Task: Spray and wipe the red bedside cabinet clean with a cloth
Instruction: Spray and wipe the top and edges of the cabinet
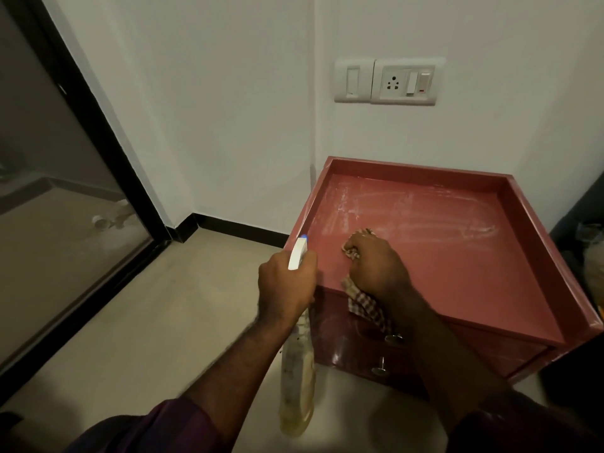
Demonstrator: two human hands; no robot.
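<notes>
The red bedside cabinet (464,256) stands against the white wall, its top rimmed by a raised edge. Whitish streaks and smears cover the far half of the top. My right hand (376,266) presses a bunched checked cloth (366,305) onto the near-left part of the top; a tail of cloth hangs over the front edge. My left hand (284,286) grips the neck of a clear spray bottle (297,384) with a white and blue nozzle, just left of the cabinet's front corner, the bottle hanging down toward the floor.
Two metal drawer knobs (394,339) stick out of the cabinet front below the cloth. A switch and socket plate (389,81) sits on the wall above. A black-framed glass door (81,165) is at the left. Dark objects stand at the cabinet's right.
</notes>
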